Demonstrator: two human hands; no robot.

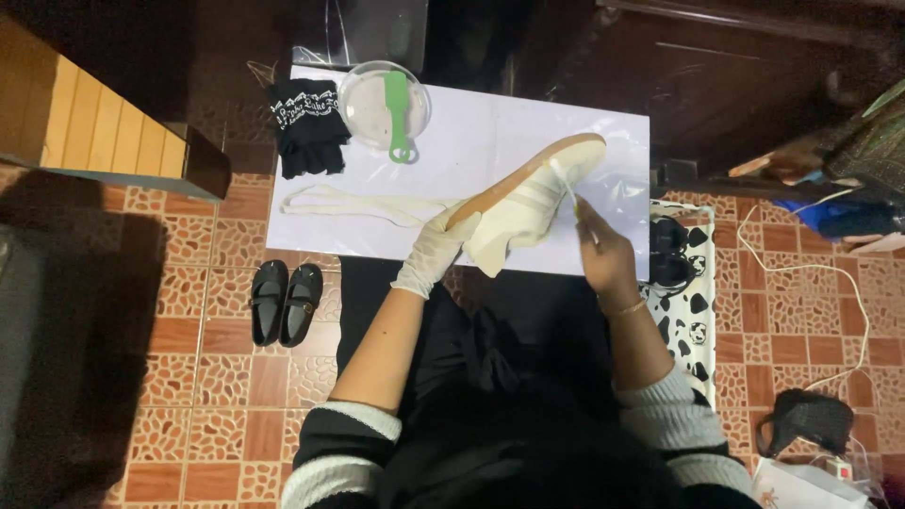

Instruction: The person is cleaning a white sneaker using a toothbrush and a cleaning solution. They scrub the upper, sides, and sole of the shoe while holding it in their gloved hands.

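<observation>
A cream sneaker (528, 203) with a tan sole lies tilted on its side above a white table sheet (490, 141). My left hand (436, 253), in a white glove, grips the shoe at its heel end. My right hand (603, 254), bare with a thin bracelet, holds a small thin tool (568, 193) whose tip touches the shoe's side near the toe. What kind of tool it is cannot be made out. The shoe's white laces (358, 203) lie loose on the sheet to the left.
A clear bowl (384, 102) with a green brush (399, 118) across it stands at the sheet's far left, next to a black folded cloth (306, 127). Black shoes (286, 302) sit on the tiled floor at left. A black bag (806, 421) and white cable (801, 269) lie right.
</observation>
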